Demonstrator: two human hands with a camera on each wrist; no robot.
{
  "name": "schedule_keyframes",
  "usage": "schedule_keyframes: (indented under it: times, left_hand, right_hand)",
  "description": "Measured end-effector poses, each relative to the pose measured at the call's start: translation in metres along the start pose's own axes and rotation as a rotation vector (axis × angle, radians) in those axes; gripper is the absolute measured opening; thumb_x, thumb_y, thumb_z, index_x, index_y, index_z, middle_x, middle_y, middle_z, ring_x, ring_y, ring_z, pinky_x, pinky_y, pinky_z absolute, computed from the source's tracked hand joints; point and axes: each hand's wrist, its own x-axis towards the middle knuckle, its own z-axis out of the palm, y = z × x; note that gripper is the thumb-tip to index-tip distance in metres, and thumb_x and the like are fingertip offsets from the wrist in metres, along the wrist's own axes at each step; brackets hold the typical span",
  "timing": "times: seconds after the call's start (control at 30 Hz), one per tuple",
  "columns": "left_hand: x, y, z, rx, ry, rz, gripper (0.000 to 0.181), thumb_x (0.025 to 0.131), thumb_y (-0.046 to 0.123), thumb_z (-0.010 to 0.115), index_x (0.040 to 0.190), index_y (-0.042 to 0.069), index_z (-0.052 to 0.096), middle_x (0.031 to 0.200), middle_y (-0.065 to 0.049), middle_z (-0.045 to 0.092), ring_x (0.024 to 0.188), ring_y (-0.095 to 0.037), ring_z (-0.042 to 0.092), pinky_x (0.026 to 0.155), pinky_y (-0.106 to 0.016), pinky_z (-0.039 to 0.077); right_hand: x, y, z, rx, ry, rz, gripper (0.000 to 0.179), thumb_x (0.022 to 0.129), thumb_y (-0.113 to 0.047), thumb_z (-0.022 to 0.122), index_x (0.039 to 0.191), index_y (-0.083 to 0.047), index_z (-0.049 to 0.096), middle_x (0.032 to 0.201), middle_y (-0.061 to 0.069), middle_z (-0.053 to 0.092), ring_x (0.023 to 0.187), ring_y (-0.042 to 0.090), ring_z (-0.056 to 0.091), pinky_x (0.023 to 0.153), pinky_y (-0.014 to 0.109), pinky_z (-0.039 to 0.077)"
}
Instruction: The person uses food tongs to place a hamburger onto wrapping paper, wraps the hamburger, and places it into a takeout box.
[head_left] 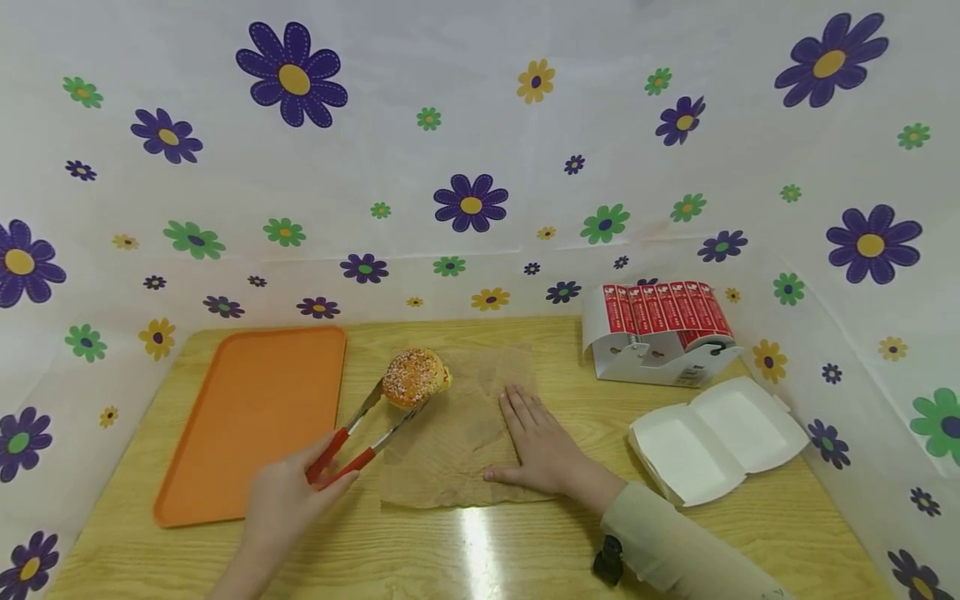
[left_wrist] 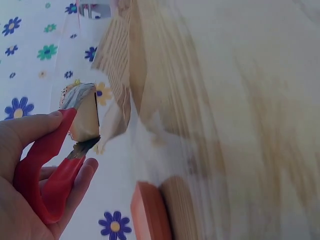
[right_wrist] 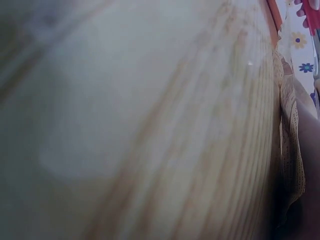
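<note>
My left hand [head_left: 288,492] grips red-handled tongs [head_left: 363,457], whose metal tips clasp a seeded burger [head_left: 414,377]. In the left wrist view the tongs [left_wrist: 52,172] hold the burger [left_wrist: 86,117] by its sides; whether it touches the paper beneath is hard to tell. A crinkled brown paper sheet [head_left: 450,458] lies on the table under and to the right of the burger. Flat on the paper's right side rests my right hand [head_left: 543,450], fingers straight. Most of that hand is outside the right wrist view.
An orange tray [head_left: 262,417] lies at the left. On the right an unfolded white box [head_left: 697,454] stands before a white dispenser [head_left: 660,333] with rolls of red labels. A flower-printed sheet [head_left: 472,125] walls the wooden table [head_left: 540,558].
</note>
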Motion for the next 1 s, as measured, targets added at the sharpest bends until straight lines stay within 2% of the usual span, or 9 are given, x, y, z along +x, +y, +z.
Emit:
schedule_keyframes:
  times: [0.23, 0.33, 0.6, 0.77, 1.0]
  left_hand:
    - [0.0, 0.013, 0.01, 0.025, -0.07, 0.029, 0.053, 0.073, 0.024, 0.098, 0.12, 0.007, 0.081, 0.079, -0.001, 0.08, 0.058, -0.007, 0.056, 0.052, -0.022, 0.041]
    - [-0.001, 0.015, 0.013, 0.016, -0.106, 0.019, 0.054, 0.073, 0.023, 0.098, 0.123, 0.009, 0.08, 0.082, 0.0, 0.081, 0.06, -0.006, 0.056, 0.053, -0.022, 0.041]
    - [-0.002, 0.02, 0.021, 0.027, -0.224, -0.044, 0.058, 0.075, 0.031, 0.097, 0.127, 0.012, 0.079, 0.076, 0.001, 0.072, 0.063, -0.009, 0.053, 0.056, -0.025, 0.044]
    - [-0.002, 0.025, 0.025, -0.003, -0.256, -0.076, 0.057, 0.077, 0.03, 0.096, 0.128, 0.012, 0.078, 0.079, 0.002, 0.074, 0.066, -0.009, 0.057, 0.058, -0.026, 0.048]
    - [0.001, 0.03, 0.034, -0.036, -0.274, -0.07, 0.057, 0.078, 0.027, 0.095, 0.129, 0.011, 0.077, 0.065, 0.007, 0.056, 0.059, -0.007, 0.043, 0.052, -0.02, 0.035]
  right_hand:
    - [0.0, 0.001, 0.001, -0.008, 0.021, -0.013, 0.122, 0.093, -0.079, 0.057, 0.168, 0.004, 0.01, 0.178, 0.025, 0.003, 0.167, 0.04, 0.006, 0.136, 0.053, 0.017]
    - [-0.001, 0.0, 0.001, -0.001, 0.027, -0.016, 0.122, 0.093, -0.079, 0.059, 0.168, 0.005, 0.012, 0.177, 0.026, 0.005, 0.166, 0.041, 0.008, 0.136, 0.054, 0.019]
    - [-0.002, -0.002, -0.002, -0.008, 0.001, 0.013, 0.122, 0.092, -0.078, 0.061, 0.168, 0.004, 0.011, 0.178, 0.024, 0.003, 0.167, 0.039, 0.006, 0.137, 0.053, 0.017]
    - [-0.002, -0.003, -0.005, -0.008, -0.025, 0.03, 0.122, 0.092, -0.078, 0.059, 0.169, 0.002, 0.01, 0.179, 0.022, 0.0, 0.167, 0.038, 0.003, 0.137, 0.052, 0.014]
    - [-0.002, -0.003, -0.004, -0.006, 0.007, 0.017, 0.122, 0.091, -0.077, 0.063, 0.168, 0.004, 0.013, 0.178, 0.024, 0.004, 0.167, 0.039, 0.007, 0.137, 0.053, 0.017]
